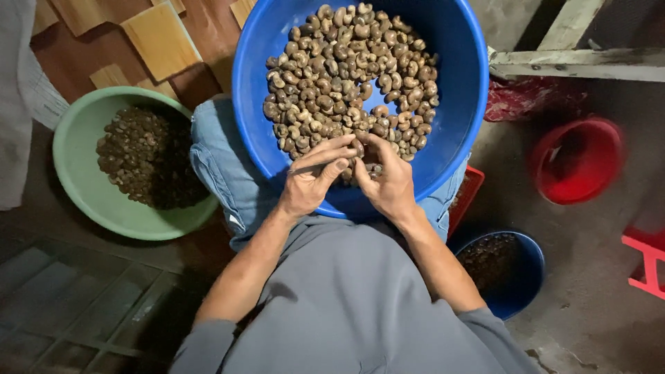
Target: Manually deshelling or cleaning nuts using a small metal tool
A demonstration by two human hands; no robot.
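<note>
Over blue basin, both hands pinch upright cashew.

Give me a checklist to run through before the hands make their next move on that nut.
1. Nut pinched between both hands: ok.
2. Left hand holds a thin tool along the fingers: ok; its tip cannot be seen.
3. Right hand clear of the tool's point: cannot tell.
4. Blue basin steady on the lap: ok.
5. Green basin within left reach: ok.
6. Small blue bucket at right side: ok.
</note>
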